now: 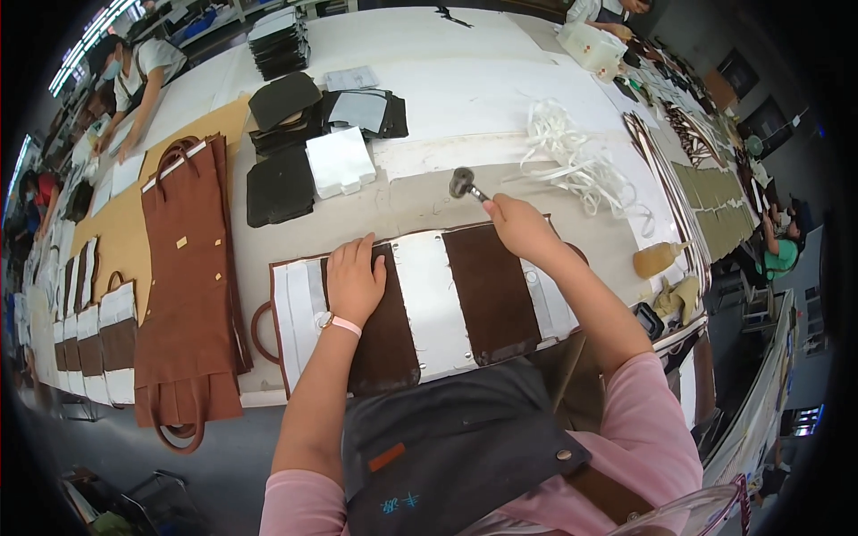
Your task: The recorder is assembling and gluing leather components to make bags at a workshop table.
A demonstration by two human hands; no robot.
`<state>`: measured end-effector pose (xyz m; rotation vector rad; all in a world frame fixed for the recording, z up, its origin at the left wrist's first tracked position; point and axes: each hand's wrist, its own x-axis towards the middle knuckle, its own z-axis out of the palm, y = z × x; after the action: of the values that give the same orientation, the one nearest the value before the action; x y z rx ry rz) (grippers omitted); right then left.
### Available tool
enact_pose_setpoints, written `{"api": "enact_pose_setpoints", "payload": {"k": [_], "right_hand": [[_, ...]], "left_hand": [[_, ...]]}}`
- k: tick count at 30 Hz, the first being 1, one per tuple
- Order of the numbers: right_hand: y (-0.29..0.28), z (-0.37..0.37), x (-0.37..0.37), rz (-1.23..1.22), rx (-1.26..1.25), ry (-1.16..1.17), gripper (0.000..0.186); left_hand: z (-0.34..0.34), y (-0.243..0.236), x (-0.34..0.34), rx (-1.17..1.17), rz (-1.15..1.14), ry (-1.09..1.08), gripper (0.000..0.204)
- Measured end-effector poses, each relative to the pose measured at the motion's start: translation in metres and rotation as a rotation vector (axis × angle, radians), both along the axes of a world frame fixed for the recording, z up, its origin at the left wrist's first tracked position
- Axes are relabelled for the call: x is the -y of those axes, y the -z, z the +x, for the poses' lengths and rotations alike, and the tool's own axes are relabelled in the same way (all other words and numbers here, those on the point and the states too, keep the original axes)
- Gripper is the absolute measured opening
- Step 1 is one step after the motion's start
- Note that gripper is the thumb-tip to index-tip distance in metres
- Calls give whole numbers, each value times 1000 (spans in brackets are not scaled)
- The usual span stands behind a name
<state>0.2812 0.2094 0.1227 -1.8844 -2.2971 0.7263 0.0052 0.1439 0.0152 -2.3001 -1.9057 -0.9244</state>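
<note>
A flat bag panel (431,295) lies inside up before me, with dark brown sections, white strips and a brown leather border. A curved brown handle (259,332) sticks out at its left edge. My left hand (356,279) rests on the panel's left part, fingers stretched toward the far edge, with nothing gripped. My right hand (523,225) is closed round the handle of a small hammer (462,183). The round metal hammer head is just beyond the panel's far edge. Whether it touches the table cannot be told.
Stacked brown bag pieces (188,286) with handles lie to the left. Black sheets (279,189), a white block (340,163) and white tape (581,165) lie farther back. An amber bottle (657,259) is at the right. Other people work at the far left and far right.
</note>
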Motion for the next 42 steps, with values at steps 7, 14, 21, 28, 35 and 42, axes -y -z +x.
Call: {"api": "enact_pose_setpoints", "payload": {"k": [7, 14, 21, 28, 35, 42], "right_hand": [[9, -2, 4, -96, 182, -194, 46], [44, 3, 18, 63, 26, 33, 48], [-7, -2, 17, -29, -32, -15, 48], [-6, -65, 17, 55, -264, -118, 47], [51, -99, 21, -67, 63, -206, 50], [0, -111, 9, -4, -71, -67, 50]], "left_hand": [[0, 3, -1, -8, -14, -9, 39], [4, 1, -1, 13, -35, -2, 39], [-3, 4, 1, 26, 22, -61, 41], [-2, 9, -2, 46, 23, -156, 41], [2, 8, -3, 60, 0, -169, 46], [-3, 14, 0, 74, 40, -192, 50]]}}
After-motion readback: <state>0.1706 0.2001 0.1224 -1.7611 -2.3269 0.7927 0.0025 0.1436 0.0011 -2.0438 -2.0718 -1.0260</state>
